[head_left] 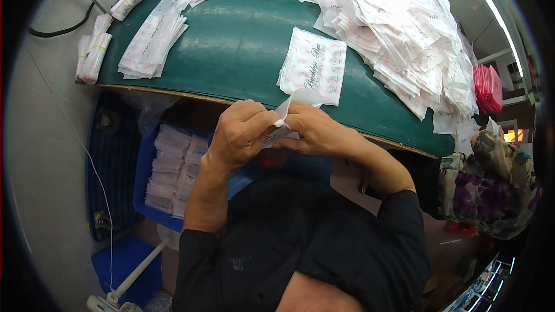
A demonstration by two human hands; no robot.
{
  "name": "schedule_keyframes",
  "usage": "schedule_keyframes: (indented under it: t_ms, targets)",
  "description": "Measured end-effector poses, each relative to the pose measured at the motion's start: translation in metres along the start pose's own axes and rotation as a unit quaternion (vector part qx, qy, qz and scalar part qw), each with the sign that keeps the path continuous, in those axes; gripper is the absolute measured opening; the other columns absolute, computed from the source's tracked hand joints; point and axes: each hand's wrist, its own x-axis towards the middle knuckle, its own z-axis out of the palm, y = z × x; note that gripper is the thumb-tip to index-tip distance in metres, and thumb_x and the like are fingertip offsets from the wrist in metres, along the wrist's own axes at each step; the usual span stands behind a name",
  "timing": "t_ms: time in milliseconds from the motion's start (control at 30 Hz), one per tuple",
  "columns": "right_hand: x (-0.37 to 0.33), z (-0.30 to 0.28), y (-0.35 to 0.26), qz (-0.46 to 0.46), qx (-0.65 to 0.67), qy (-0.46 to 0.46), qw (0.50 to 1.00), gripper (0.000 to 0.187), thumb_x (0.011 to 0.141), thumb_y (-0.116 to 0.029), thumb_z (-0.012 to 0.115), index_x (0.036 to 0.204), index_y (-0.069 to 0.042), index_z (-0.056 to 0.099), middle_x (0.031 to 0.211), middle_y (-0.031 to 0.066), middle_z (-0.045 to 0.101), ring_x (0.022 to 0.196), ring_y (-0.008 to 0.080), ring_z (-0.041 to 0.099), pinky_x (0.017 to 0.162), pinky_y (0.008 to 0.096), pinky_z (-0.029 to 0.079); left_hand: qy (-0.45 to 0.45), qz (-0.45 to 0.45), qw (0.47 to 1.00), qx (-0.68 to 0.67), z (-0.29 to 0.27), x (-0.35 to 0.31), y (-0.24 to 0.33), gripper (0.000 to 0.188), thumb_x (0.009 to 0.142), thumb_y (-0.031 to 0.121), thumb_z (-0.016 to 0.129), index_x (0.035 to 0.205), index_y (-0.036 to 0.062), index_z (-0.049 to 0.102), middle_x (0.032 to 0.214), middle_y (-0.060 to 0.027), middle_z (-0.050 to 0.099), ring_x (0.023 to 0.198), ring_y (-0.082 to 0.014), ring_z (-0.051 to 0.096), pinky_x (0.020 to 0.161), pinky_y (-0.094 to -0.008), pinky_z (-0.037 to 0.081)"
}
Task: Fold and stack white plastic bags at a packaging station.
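A white plastic packaging bag point(305, 97) is held up in front of my chest, just over the near edge of the green table point(231, 40). My left hand point(241, 130) pinches its edge, thumb and fingers closed. My right hand point(318, 130) grips the same bag from the other side, with the fingers partly hidden by the film. What the bag contains cannot be made out. Just beyond my hands lies a small stack of white printed bags point(315, 63), squared up flat on the table.
A large heap of printed bags point(399, 29) spreads over the right and far side. A fanned stack point(151, 40) and rolled bundles point(93, 52) lie at left. Below the table edge stands a blue crate point(144, 188) of packed bags. A person in camouflage clothing point(488, 190) is at right.
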Motion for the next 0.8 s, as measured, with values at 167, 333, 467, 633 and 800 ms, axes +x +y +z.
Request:
schedule_keyframes:
  t_ms: [167, 333, 467, 633, 800]
  targets:
    - [0.007, -0.032, 0.002, 0.235, 0.172, -0.218, 0.932, 0.027, 0.102, -0.023, 0.068, 0.118, -0.001, 0.071, 0.123, 0.0117, 0.070, 0.109, 0.0260, 0.065, 0.094, 0.0369, 0.052, 0.060, -0.266, 0.911, -0.309, -0.015, -0.011, -0.009, 0.041, 0.093, 0.027, 0.081, 0.123, 0.0019, 0.069, 0.104, -0.0057, 0.070, 0.093, -0.0150, 0.066, 0.083, -0.0329, 0.052]
    - [0.019, 0.004, -0.004, 0.124, 0.624, 0.000, 0.772, 0.053, 0.105, -0.025, 0.064, 0.150, 0.001, 0.053, 0.147, 0.0147, 0.061, 0.137, 0.0264, 0.056, 0.116, 0.0389, 0.042, -0.098, -0.149, 0.984, -0.016, 0.060, -0.081, -0.017, 0.062, 0.091, 0.027, 0.080, 0.140, -0.0018, 0.053, 0.125, -0.0147, 0.067, 0.114, -0.0302, 0.066, 0.102, -0.0404, 0.051]
    - [0.036, -0.002, -0.010, -0.017, 0.727, 0.118, 0.676, 0.069, 0.104, -0.026, 0.064, 0.161, 0.002, 0.035, 0.162, 0.0193, 0.045, 0.150, 0.0304, 0.043, 0.125, 0.0428, 0.034, 0.024, -0.147, 0.987, -0.064, 0.098, -0.072, 0.000, 0.048, 0.092, 0.023, 0.079, 0.129, -0.0002, 0.060, 0.119, -0.0164, 0.067, 0.110, -0.0312, 0.067, 0.096, -0.0407, 0.053]
    - [0.004, -0.035, 0.036, 0.113, 0.634, 0.094, 0.759, 0.062, 0.104, -0.026, 0.065, 0.157, -0.001, 0.044, 0.157, 0.0183, 0.050, 0.146, 0.0278, 0.047, 0.120, 0.0423, 0.039, 0.039, -0.325, 0.890, -0.318, 0.071, -0.028, -0.016, 0.029, 0.096, 0.021, 0.079, 0.111, -0.0003, 0.068, 0.098, -0.0049, 0.069, 0.087, -0.0156, 0.064, 0.077, -0.0329, 0.053]
    - [-0.022, -0.070, 0.053, 0.220, 0.397, 0.192, 0.870, 0.014, 0.104, -0.013, 0.068, 0.104, 0.001, 0.073, 0.088, 0.0058, 0.074, 0.077, 0.0108, 0.068, 0.070, 0.0259, 0.055, 0.221, -0.333, 0.864, -0.307, 0.076, 0.035, -0.023, 0.019, 0.100, 0.019, 0.076, 0.101, 0.0012, 0.069, 0.085, 0.0035, 0.065, 0.071, -0.0040, 0.053, 0.064, -0.0208, 0.043]
